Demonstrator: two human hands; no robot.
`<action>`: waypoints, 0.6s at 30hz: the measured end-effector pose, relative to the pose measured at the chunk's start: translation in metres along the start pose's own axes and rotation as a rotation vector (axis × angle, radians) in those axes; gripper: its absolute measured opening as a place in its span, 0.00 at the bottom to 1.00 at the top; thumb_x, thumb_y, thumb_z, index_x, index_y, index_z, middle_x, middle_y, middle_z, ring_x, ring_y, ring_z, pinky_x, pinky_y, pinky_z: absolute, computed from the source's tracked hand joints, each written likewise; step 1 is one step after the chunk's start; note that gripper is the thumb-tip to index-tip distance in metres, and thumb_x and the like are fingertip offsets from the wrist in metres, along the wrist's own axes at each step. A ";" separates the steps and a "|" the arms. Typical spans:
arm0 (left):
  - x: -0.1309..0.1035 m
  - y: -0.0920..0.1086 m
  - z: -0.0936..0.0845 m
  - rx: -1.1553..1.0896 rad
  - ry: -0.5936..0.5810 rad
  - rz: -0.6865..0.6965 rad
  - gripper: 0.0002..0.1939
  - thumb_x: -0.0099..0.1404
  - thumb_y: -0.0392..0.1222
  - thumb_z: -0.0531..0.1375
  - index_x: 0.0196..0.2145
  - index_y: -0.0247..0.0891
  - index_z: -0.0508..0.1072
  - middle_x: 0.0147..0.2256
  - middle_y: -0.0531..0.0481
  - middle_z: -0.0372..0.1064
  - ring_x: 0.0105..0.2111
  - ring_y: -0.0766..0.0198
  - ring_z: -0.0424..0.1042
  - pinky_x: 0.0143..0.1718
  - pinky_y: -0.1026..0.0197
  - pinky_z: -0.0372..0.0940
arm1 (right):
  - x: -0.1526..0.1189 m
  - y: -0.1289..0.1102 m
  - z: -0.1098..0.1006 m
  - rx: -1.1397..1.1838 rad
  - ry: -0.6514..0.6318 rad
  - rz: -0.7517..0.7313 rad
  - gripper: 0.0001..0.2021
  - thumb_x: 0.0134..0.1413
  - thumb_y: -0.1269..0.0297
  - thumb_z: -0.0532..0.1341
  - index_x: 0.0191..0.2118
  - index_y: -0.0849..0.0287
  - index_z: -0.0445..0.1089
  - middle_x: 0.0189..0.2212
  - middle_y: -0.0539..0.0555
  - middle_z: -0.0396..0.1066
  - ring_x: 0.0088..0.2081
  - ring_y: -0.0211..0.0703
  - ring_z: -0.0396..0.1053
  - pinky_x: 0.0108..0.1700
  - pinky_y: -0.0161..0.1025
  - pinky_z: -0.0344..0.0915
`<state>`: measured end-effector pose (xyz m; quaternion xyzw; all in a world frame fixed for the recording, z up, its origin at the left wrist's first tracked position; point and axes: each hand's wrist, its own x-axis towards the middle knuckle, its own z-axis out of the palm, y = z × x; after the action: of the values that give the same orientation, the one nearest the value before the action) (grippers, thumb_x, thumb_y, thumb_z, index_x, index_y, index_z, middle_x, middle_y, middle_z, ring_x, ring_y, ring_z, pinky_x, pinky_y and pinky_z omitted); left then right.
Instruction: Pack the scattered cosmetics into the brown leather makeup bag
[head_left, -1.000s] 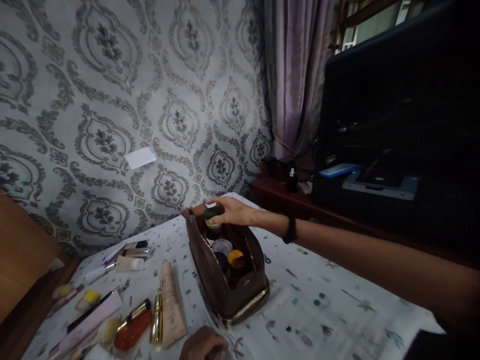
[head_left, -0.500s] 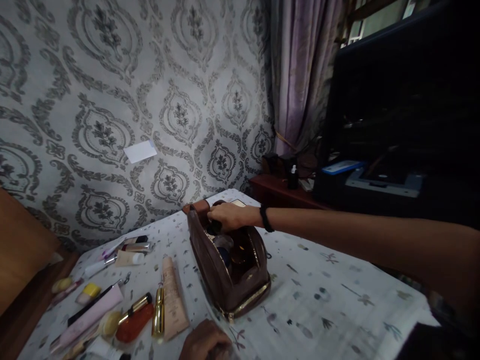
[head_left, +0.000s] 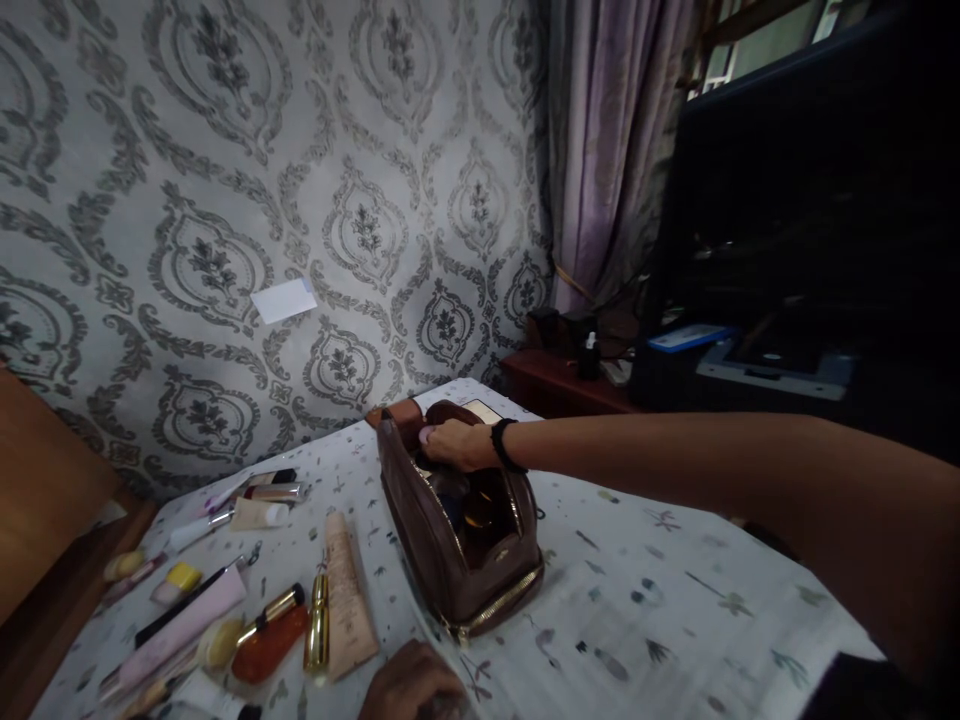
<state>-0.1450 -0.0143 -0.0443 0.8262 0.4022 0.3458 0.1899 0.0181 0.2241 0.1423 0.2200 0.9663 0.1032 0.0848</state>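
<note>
A brown zip-up makeup bag [head_left: 431, 540] stands unzipped on the cloth-covered table, with dark and amber-coloured items inside. My right hand [head_left: 459, 445], a black band on its wrist, reaches into the far end of the bag. Its fingers are bent, and a small pinkish spot shows at the fingertips; what they hold is unclear. At the bottom edge my left hand [head_left: 412, 685] is curled and partly cut off, near the bag's front corner; something greyish shows by its fingers. Left of the bag lie a beige squeeze tube [head_left: 347, 600] and a gold tube [head_left: 317, 628].
Several cosmetics lie at left, including a pink tube [head_left: 180, 625], an orange-red sponge-like piece [head_left: 268, 645] and a yellow-capped item [head_left: 182, 577]. Behind stands a patterned wall [head_left: 360, 230]. A large dark screen-like panel [head_left: 780, 230] rises at right.
My right hand has dipped slightly deeper into the bag and turned, with the forearm reaching further in. The view has shifted a little. My left hand stays in place.
</note>
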 end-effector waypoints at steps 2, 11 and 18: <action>-0.001 -0.006 0.001 -0.001 -0.031 0.048 0.13 0.71 0.48 0.55 0.41 0.41 0.77 0.33 0.46 0.76 0.34 0.62 0.74 0.37 0.65 0.68 | 0.004 -0.001 0.004 0.002 -0.002 0.014 0.10 0.52 0.80 0.61 0.39 0.63 0.74 0.43 0.64 0.75 0.43 0.51 0.73 0.40 0.40 0.67; -0.003 -0.009 0.000 -0.012 -0.048 0.059 0.14 0.71 0.49 0.55 0.42 0.40 0.77 0.34 0.45 0.76 0.36 0.61 0.75 0.39 0.64 0.69 | 0.003 -0.004 0.002 0.088 0.011 0.056 0.12 0.50 0.81 0.61 0.40 0.66 0.74 0.43 0.67 0.75 0.43 0.54 0.74 0.40 0.42 0.66; -0.004 -0.008 0.000 -0.048 -0.057 0.043 0.15 0.70 0.52 0.57 0.43 0.40 0.77 0.36 0.45 0.76 0.38 0.61 0.75 0.41 0.64 0.68 | -0.019 0.007 -0.044 0.287 0.206 0.079 0.08 0.55 0.73 0.62 0.41 0.64 0.75 0.36 0.58 0.78 0.38 0.45 0.73 0.40 0.36 0.62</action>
<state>-0.1512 -0.0123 -0.0508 0.8394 0.3705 0.3356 0.2134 0.0281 0.2146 0.1886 0.2560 0.9653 -0.0108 -0.0511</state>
